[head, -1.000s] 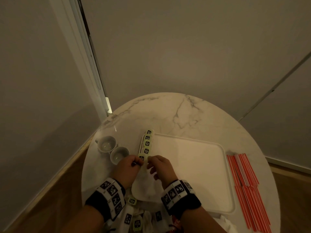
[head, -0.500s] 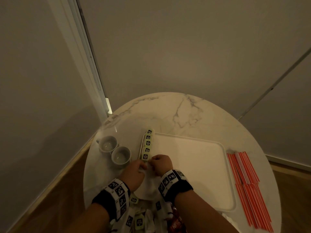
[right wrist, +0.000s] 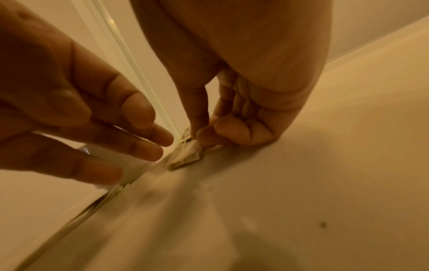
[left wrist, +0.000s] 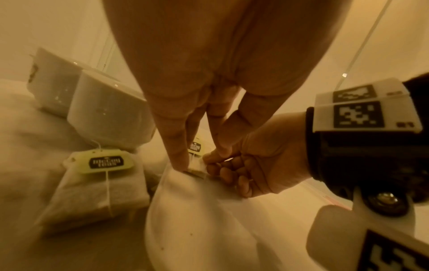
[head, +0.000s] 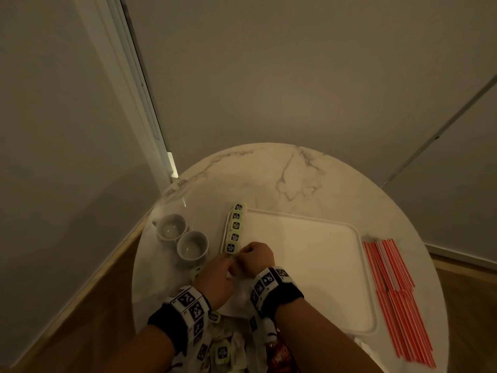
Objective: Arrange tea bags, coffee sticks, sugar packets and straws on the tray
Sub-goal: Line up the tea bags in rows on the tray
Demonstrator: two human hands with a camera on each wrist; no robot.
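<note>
The round marble desk (head: pixel 282 179) is carrying a white rectangular tray (head: pixel 309 265), which is lying at the desk's middle. A row of tea bags (head: pixel 235 227) with pale green tags bearing dark labels is running along the tray's left edge, from its far left corner toward the near end; the rest of the tray floor is showing bare. Red and white straws (head: pixel 395 292) are lying in a fanned bundle on the desk along its right edge, just beside the tray and outside it. Two white cups (head: pixel 183 238) are standing side by side near the desk's left edge; their contents cannot be told. Loose tea bags (head: pixel 220 351) and a red packet (head: pixel 279 356) are piling at the desk's near edge. One further tea bag (left wrist: pixel 102 183) is lying flat on the desk between the cups and the tray.

The right hand (head: pixel 255 258) is pinching a tea bag (right wrist: pixel 185 155) between thumb and forefinger, setting it at the near end of the row, its grip closed on the paper. The left hand (head: pixel 215 281) is touching the same bag with straight fingers, its grip relaxed.
</note>
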